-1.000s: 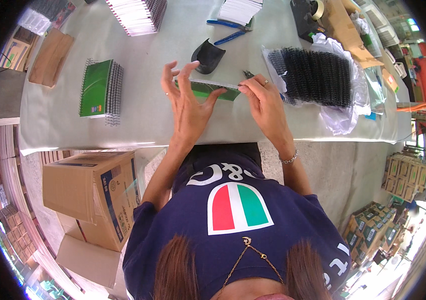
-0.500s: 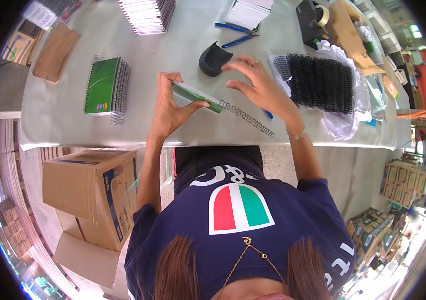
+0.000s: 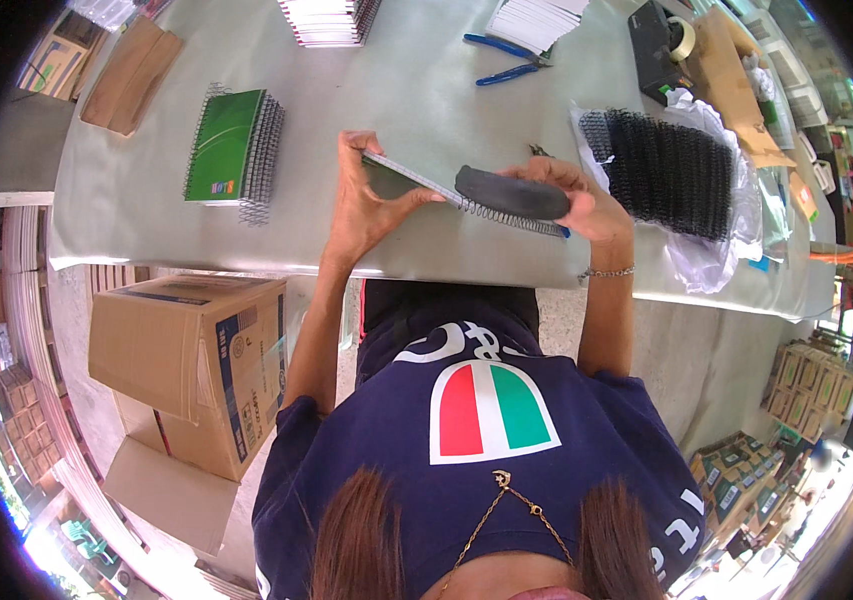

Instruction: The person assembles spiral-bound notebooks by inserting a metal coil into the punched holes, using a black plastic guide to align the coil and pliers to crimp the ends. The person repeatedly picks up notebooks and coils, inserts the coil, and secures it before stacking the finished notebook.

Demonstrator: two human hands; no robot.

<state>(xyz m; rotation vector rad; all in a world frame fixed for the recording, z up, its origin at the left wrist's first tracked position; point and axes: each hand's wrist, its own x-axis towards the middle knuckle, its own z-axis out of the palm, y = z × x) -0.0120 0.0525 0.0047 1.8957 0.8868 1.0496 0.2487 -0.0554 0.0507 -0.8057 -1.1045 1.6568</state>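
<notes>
My left hand [image 3: 354, 210] pinches a thin notebook [image 3: 408, 176] between thumb and fingers, tilted on edge above the table, part of its green cover showing. From its right end a dark wire spiral coil [image 3: 506, 218] sticks out toward the right. My right hand [image 3: 598, 208] is closed on a curved black piece [image 3: 506, 192], its material unclear, which lies along the coil and partly covers it. Whether the two touch, I cannot tell. Under the right hand a blue-handled tool [image 3: 565, 232] is mostly hidden.
Green spiral notebooks [image 3: 224, 145] are stacked at left. Black coils [image 3: 671, 172] lie on white plastic at right. Blue-handled pliers [image 3: 508, 75] rest near a white paper stack [image 3: 540, 22] at the back. A cardboard box [image 3: 151, 345] stands below the table's left front edge.
My right hand, empty before, has picked up the curved black piece from the table and brought it to the coil. The left hand still holds the notebook.
</notes>
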